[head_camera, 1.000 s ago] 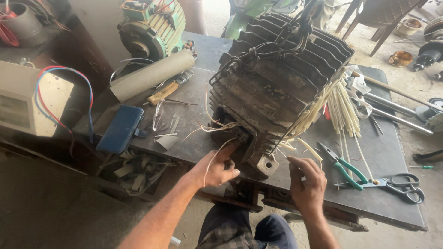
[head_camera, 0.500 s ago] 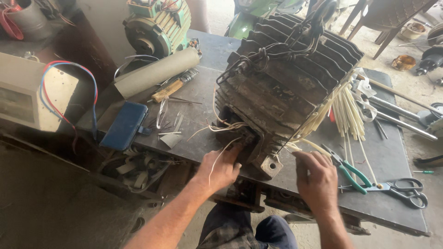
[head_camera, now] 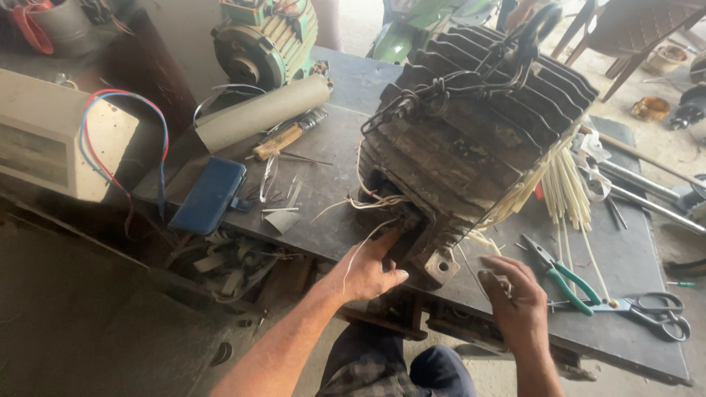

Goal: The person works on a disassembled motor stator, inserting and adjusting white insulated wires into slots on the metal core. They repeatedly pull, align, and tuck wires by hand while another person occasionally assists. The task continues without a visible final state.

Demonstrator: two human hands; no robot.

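A dark, finned motor housing [head_camera: 471, 140] lies tilted on the bench, pale wires trailing out.

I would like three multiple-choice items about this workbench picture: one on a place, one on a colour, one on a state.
1. Where does the blue phone case lie?
A. on the bench's left part
B. on top of the motor housing
C. beside the scissors

2. What colour are the handles of the pliers?
A. red
B. green
C. yellow

3. What is the left hand doing?
A. holding the pliers
B. resting flat on the bench
C. pressing against the finned motor housing at its lower end

Answers: 1 A, it sits left of the housing near the paper roll. 2 B, both grips are green. 3 C, its fingers meet the housing among white wires.
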